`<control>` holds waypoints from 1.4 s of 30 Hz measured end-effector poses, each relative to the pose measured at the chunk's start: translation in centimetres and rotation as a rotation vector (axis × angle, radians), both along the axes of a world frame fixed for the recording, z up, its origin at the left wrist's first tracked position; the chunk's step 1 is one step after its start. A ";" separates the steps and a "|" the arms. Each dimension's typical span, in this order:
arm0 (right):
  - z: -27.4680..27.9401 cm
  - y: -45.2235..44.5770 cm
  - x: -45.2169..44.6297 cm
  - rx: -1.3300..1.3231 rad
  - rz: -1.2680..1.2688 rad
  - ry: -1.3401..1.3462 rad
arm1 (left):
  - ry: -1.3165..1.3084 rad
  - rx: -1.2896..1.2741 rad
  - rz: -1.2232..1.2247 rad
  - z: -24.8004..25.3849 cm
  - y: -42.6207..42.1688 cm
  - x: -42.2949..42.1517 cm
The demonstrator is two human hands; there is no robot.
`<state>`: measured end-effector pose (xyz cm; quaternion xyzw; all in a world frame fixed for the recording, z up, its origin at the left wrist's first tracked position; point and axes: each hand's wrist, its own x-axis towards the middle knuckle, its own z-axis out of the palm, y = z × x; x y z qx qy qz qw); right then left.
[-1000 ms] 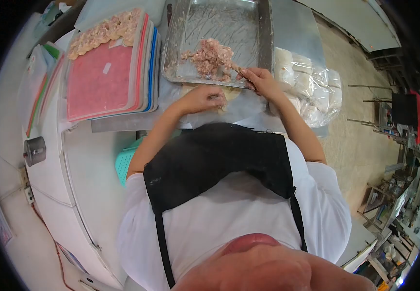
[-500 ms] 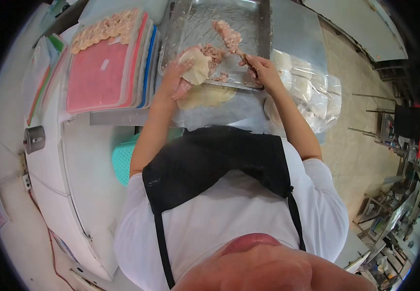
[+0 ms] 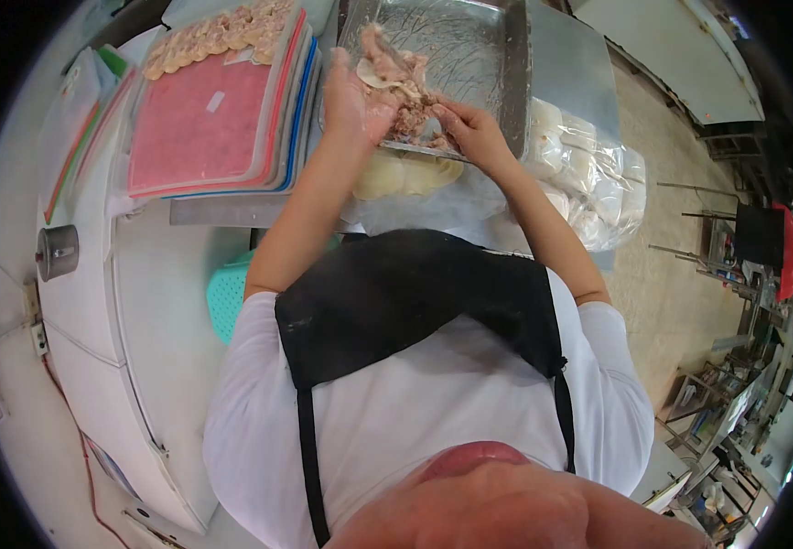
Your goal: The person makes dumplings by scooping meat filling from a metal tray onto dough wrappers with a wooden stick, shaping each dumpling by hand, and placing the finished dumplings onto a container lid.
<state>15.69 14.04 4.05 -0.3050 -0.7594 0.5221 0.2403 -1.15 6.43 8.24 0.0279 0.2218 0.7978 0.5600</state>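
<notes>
Over the near left part of the metal tray [image 3: 517, 82], my left hand [image 3: 355, 102] holds a round dough wrapper [image 3: 376, 79], its fingers partly spread behind it. My right hand [image 3: 469, 131] is closed around a thin tool whose far end lies in meat filling on the wrapper. Pinkish minced meat [image 3: 419, 123] sits in the tray between both hands and partly hides the tool. Several pale wrappers [image 3: 401, 176] lie on the table just below the tray's near edge.
At the left stands a stack of lidded containers [image 3: 204, 128], the top one red with a row of filled dumplings [image 3: 222, 38]. Plastic-wrapped white packs [image 3: 579, 165] lie on the right. A teal basket [image 3: 224, 295] is below the table edge.
My left hand first picked up a wrapper from the table, then lifted it further over the tray. My right hand brought a lump of meat on the tool over to the wrapper.
</notes>
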 end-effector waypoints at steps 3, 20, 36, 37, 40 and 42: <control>2.1 0.9 1.6 0.435 0.110 -0.342 | -0.111 -0.075 0.053 -1.9 0.6 -1.2; 3.5 4.7 3.6 0.838 0.271 -0.125 | -0.258 0.298 -0.156 -6.9 1.7 -3.9; 2.8 8.1 5.4 0.041 0.593 -0.185 | 1.702 -0.273 -0.277 -0.7 -0.1 -0.6; 1.2 8.6 5.2 0.093 0.589 -0.160 | 1.779 -0.219 -0.301 -0.7 -0.1 -0.8; -1.0 10.3 4.3 0.257 0.573 -0.153 | 1.757 -0.272 -0.363 -1.6 0.1 -0.9; 0.1 11.7 3.9 0.382 0.558 -0.239 | 1.633 -0.388 -0.344 -3.2 0.0 -1.2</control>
